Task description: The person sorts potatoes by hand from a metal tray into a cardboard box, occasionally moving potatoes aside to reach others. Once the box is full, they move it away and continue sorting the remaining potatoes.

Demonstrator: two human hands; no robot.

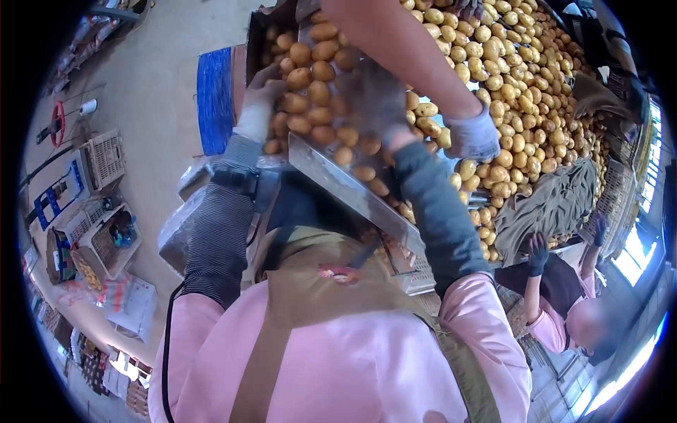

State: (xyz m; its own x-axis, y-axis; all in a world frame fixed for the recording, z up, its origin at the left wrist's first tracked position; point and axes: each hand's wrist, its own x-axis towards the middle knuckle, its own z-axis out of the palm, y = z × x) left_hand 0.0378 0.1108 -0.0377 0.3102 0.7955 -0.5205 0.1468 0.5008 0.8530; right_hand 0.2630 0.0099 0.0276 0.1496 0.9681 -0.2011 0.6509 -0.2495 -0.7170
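Note:
Many yellow-brown potatoes (319,92) lie in the metal chute in front of me. My left hand (262,92), in a pale glove with a white cuff, is at the chute's left side, its fingers reaching to the nearest potatoes; whether it grips one is unclear. My right hand (377,99), in a grey glove, is over the potatoes at the chute's right and smeared by motion. Below both hands runs the slanted metal edge (352,192) of the chute.
A co-worker's bare forearm and gloved hand (474,135) cross from the top. A wide heap of potatoes (525,92) spreads to the right, with a grey cloth (546,208) on it. Another person (564,303) stands lower right. Crates (106,240) stand at left.

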